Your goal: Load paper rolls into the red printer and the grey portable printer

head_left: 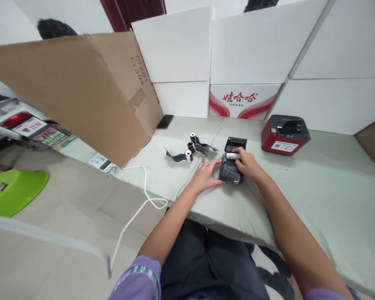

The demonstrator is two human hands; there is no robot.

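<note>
A black handheld receipt printer (232,171) lies on the cloth-covered table, its lid (236,143) flipped up at the far end. Clear film seems to cover its near part. My left hand (206,175) grips the printer's left side, thumb at the near corner and fingers farther up. In my right hand (247,163) is a white paper roll (233,156), pinched at its right end over the open compartment; the hand hides part of the printer's right side. Left of the printer lie several small rolls (188,156) with dark, partly unwound strips.
A red and black box-shaped device (284,135) stands at the right. White cartons (181,98) line the back, and a brown cardboard panel (112,96) rises at the left. A phone (165,121) lies by it. A white cable (146,183) hangs over the table's front edge.
</note>
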